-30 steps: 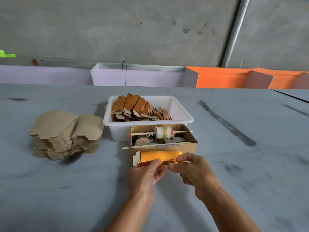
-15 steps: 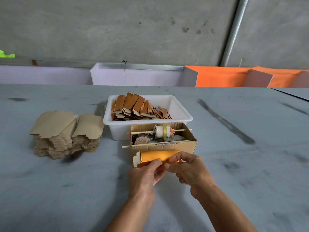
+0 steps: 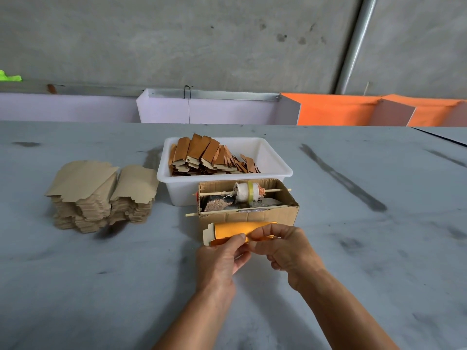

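A small golden-orange paper box blank [image 3: 231,229] with a pale tab at its left end is held just above the grey table, right in front of a cardboard box. My left hand [image 3: 222,258] pinches its near edge between thumb and fingers. My right hand [image 3: 285,248] curls over its right half, thumb and fingers pinching the folded panel; that end of the blank is hidden.
A cardboard box [image 3: 267,214] with two sticks and a tape roll [image 3: 249,192] stands behind the hands. Behind it is a white tub [image 3: 278,160] of folded brown boxes [image 3: 207,155]. A stack of flat tan blanks [image 3: 101,195] lies left. Purple and orange panels line the far edge.
My right hand has slid left along the blank and folded its top panel down, closing up to my left hand. The left hand has kept its pinch.
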`<action>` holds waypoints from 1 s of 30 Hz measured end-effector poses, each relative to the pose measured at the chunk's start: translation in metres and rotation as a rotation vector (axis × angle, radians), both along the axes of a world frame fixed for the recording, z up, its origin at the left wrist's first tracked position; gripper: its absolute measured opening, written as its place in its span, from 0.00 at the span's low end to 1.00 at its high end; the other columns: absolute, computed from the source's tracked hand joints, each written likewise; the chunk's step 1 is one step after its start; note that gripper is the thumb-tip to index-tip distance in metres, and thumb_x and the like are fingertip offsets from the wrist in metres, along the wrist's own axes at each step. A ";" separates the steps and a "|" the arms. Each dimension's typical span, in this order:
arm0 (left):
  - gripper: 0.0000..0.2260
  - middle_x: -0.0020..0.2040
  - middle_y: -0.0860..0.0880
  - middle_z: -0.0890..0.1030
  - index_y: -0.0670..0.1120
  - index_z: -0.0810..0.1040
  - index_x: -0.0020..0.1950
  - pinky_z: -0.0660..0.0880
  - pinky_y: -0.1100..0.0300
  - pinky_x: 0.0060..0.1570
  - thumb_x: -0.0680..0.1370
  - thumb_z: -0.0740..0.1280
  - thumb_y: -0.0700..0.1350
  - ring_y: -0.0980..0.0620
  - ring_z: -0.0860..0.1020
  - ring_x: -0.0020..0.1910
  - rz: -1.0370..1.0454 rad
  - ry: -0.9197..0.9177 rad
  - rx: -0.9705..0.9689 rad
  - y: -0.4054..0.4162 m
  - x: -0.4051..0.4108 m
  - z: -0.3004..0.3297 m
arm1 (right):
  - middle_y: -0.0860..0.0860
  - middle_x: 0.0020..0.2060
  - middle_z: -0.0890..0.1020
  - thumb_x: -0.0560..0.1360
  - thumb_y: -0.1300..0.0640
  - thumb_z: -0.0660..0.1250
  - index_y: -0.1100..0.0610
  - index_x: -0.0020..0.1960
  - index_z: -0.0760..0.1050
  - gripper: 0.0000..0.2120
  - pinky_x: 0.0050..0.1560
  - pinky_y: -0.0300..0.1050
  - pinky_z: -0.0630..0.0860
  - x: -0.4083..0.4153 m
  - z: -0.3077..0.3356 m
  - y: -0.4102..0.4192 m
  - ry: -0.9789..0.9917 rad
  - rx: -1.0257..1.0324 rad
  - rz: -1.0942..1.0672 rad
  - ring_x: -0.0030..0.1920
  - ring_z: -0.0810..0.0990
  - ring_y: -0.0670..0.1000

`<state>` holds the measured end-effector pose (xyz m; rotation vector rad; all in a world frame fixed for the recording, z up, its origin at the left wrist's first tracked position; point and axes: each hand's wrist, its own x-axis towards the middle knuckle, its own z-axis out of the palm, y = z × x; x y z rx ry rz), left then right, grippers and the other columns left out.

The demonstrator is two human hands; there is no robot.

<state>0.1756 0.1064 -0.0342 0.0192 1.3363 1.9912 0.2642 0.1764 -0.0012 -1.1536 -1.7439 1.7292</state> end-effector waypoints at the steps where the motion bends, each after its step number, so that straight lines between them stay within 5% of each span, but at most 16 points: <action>1: 0.04 0.30 0.43 0.81 0.36 0.79 0.37 0.79 0.60 0.29 0.71 0.70 0.30 0.50 0.80 0.27 0.001 0.001 -0.002 0.000 0.000 0.001 | 0.48 0.23 0.76 0.66 0.67 0.75 0.58 0.39 0.81 0.06 0.24 0.36 0.64 0.000 0.000 0.000 -0.006 0.000 -0.002 0.24 0.65 0.45; 22: 0.05 0.34 0.45 0.83 0.41 0.80 0.40 0.78 0.60 0.34 0.69 0.74 0.34 0.51 0.82 0.32 0.001 -0.074 0.006 0.001 0.003 0.003 | 0.43 0.20 0.75 0.64 0.70 0.75 0.59 0.39 0.82 0.09 0.20 0.28 0.63 -0.004 0.006 -0.004 -0.056 0.057 0.015 0.18 0.69 0.38; 30: 0.10 0.42 0.42 0.81 0.36 0.78 0.48 0.77 0.59 0.38 0.69 0.74 0.34 0.49 0.80 0.37 0.003 -0.169 -0.036 -0.001 0.005 -0.001 | 0.49 0.32 0.78 0.64 0.66 0.77 0.56 0.42 0.80 0.10 0.23 0.30 0.64 0.000 0.003 -0.013 -0.116 0.127 0.003 0.27 0.70 0.42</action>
